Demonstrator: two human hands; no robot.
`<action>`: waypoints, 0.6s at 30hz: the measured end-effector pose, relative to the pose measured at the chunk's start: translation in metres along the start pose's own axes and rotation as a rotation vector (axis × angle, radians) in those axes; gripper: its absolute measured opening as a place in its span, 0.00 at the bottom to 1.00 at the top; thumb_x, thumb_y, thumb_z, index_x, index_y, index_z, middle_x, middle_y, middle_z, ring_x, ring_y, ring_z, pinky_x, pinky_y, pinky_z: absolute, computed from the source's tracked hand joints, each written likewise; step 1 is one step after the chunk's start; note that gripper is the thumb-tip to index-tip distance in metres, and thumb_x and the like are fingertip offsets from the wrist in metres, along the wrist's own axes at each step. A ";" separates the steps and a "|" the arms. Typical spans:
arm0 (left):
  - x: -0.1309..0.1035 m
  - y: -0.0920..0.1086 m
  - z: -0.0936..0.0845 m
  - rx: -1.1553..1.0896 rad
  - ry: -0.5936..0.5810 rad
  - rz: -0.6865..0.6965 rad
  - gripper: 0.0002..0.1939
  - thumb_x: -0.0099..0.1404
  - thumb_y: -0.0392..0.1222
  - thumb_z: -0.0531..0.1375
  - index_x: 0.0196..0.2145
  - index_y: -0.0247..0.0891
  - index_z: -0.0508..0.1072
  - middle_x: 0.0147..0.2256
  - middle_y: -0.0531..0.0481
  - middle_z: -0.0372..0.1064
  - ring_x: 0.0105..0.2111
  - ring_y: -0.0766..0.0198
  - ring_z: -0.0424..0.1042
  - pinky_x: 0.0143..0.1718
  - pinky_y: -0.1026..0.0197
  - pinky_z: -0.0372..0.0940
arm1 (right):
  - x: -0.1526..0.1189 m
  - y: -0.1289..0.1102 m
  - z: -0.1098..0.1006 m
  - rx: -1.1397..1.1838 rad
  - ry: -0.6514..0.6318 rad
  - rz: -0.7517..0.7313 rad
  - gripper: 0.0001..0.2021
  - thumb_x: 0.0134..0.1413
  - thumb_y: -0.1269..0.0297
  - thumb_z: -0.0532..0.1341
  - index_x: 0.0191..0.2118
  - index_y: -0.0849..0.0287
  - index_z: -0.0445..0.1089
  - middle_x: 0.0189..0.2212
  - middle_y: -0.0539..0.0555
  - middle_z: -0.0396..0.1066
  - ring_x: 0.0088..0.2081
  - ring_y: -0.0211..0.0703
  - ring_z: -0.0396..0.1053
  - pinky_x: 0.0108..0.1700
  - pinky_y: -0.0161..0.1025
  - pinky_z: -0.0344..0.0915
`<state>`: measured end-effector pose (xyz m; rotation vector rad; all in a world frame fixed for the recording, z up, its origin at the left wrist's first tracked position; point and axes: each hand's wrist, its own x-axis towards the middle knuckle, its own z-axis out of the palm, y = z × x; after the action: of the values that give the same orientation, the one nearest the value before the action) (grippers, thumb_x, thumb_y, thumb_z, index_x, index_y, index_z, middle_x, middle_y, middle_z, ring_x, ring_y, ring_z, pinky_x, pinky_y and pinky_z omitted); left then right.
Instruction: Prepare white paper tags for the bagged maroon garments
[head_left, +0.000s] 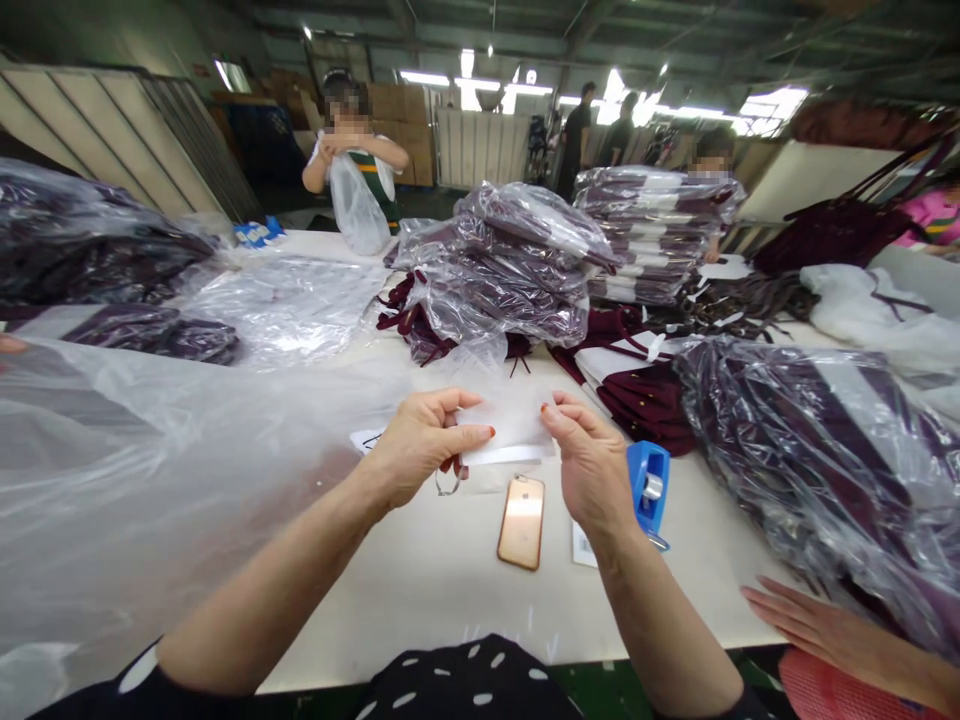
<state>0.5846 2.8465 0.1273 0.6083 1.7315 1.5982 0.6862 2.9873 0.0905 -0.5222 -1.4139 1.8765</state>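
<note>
Over the middle of the table, my left hand (424, 440) and my right hand (589, 455) pinch opposite sides of a small translucent white sheet (510, 425); whether it is paper or a thin plastic bag I cannot tell. A small dark red piece with a pale loop (449, 482) shows just under my left fingers. Below the sheet lies a gold smartphone (521, 522). Right beside my right wrist stands a blue tape dispenser (649, 490). Part of a white printed label (583, 545) shows from behind my right forearm.
Large clear plastic (150, 480) covers the left side. Bagged maroon goods are heaped at the centre (517, 265), stacked at the back right (649, 230) and piled at right (832, 450). Another person's hand (817, 620) rests at the lower right. Across the table, a person (356, 160) handles a clear bag.
</note>
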 end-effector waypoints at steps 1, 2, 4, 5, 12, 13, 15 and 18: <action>0.000 0.002 -0.001 -0.009 0.006 0.000 0.17 0.47 0.41 0.65 0.36 0.34 0.70 0.19 0.55 0.65 0.12 0.72 0.61 0.12 0.71 0.50 | 0.000 -0.001 0.002 0.032 0.002 0.024 0.03 0.39 0.65 0.67 0.22 0.57 0.72 0.37 0.50 0.68 0.41 0.41 0.65 0.46 0.42 0.60; 0.000 0.004 -0.003 -0.019 0.006 0.000 0.16 0.47 0.41 0.65 0.35 0.34 0.71 0.20 0.55 0.65 0.12 0.72 0.61 0.12 0.71 0.50 | 0.001 -0.002 0.005 0.067 0.002 0.046 0.03 0.38 0.66 0.67 0.21 0.57 0.72 0.37 0.50 0.67 0.39 0.40 0.65 0.45 0.40 0.61; 0.000 0.008 -0.006 -0.038 -0.009 0.001 0.13 0.46 0.41 0.65 0.30 0.33 0.71 0.20 0.55 0.65 0.12 0.73 0.61 0.12 0.71 0.50 | 0.003 -0.004 0.009 0.134 0.003 0.080 0.04 0.37 0.66 0.67 0.21 0.57 0.72 0.37 0.49 0.67 0.37 0.38 0.66 0.42 0.38 0.62; 0.001 0.010 -0.007 -0.045 -0.020 -0.001 0.11 0.46 0.41 0.65 0.27 0.33 0.70 0.19 0.55 0.64 0.12 0.73 0.61 0.12 0.71 0.50 | 0.004 -0.005 0.011 0.158 0.004 0.090 0.04 0.36 0.66 0.68 0.21 0.57 0.72 0.37 0.49 0.67 0.36 0.37 0.65 0.41 0.38 0.62; 0.005 0.020 -0.023 -0.086 -0.010 -0.033 0.11 0.45 0.40 0.66 0.21 0.32 0.67 0.16 0.54 0.62 0.12 0.72 0.60 0.12 0.71 0.48 | 0.015 -0.009 0.018 0.051 -0.041 -0.037 0.05 0.40 0.63 0.65 0.24 0.58 0.72 0.36 0.51 0.69 0.38 0.41 0.65 0.44 0.42 0.60; 0.006 0.022 -0.026 -0.083 -0.002 -0.032 0.12 0.45 0.41 0.66 0.21 0.32 0.67 0.16 0.54 0.62 0.12 0.72 0.60 0.12 0.71 0.48 | 0.017 -0.012 0.019 0.024 -0.056 -0.070 0.05 0.42 0.63 0.64 0.25 0.58 0.72 0.37 0.52 0.69 0.39 0.42 0.65 0.45 0.43 0.60; 0.006 0.027 -0.029 -0.068 0.014 -0.029 0.12 0.44 0.41 0.66 0.20 0.32 0.67 0.16 0.53 0.62 0.12 0.72 0.60 0.12 0.71 0.48 | 0.020 -0.017 0.021 -0.020 -0.089 -0.124 0.04 0.44 0.64 0.63 0.25 0.58 0.71 0.38 0.53 0.69 0.41 0.44 0.65 0.47 0.45 0.59; 0.006 0.036 -0.033 -0.049 0.021 -0.016 0.13 0.44 0.42 0.66 0.20 0.32 0.66 0.16 0.53 0.62 0.13 0.72 0.59 0.12 0.71 0.48 | 0.024 -0.025 0.025 -0.042 -0.126 -0.181 0.03 0.45 0.65 0.63 0.26 0.58 0.71 0.38 0.53 0.68 0.41 0.44 0.65 0.47 0.46 0.59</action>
<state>0.5518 2.8334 0.1615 0.5542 1.7035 1.6361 0.6609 2.9920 0.1243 -0.2887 -1.5316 1.7634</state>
